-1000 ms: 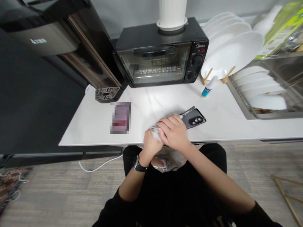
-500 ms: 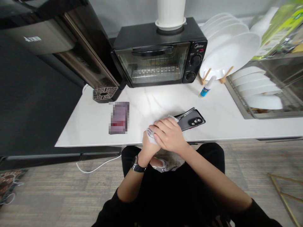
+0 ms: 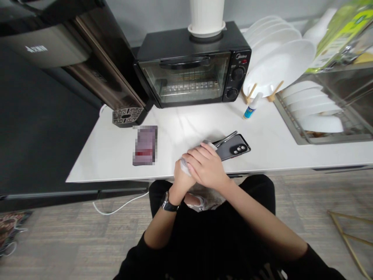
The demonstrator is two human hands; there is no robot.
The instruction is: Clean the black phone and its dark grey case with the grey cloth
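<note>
My right hand (image 3: 207,166) lies over my left hand (image 3: 183,179), its fingers wrapped around it. A crumpled white tissue (image 3: 184,166) is pressed between the two, showing at the left edge and again past the right fingertips. My left fingers are hidden under the right hand; a dark watch (image 3: 169,202) is on that wrist. Just beyond the hands lies a dark phone case (image 3: 229,151) with a camera cutout, partly covered by my right hand. A slim metal tool (image 3: 229,137), perhaps tweezers, lies along its far edge.
A purple, pixelated flat item (image 3: 145,144) lies on the white countertop (image 3: 105,159) at left. Behind stand a dispenser (image 3: 128,116), a black toaster oven (image 3: 189,81) and a small white-capped bottle (image 3: 250,109). White plates (image 3: 279,66) and a sink (image 3: 303,138) are at right.
The hands stay clasped around the tissue, with only slight shifts of the fingers. The whole view has moved a little; the counter items lie where they were.
</note>
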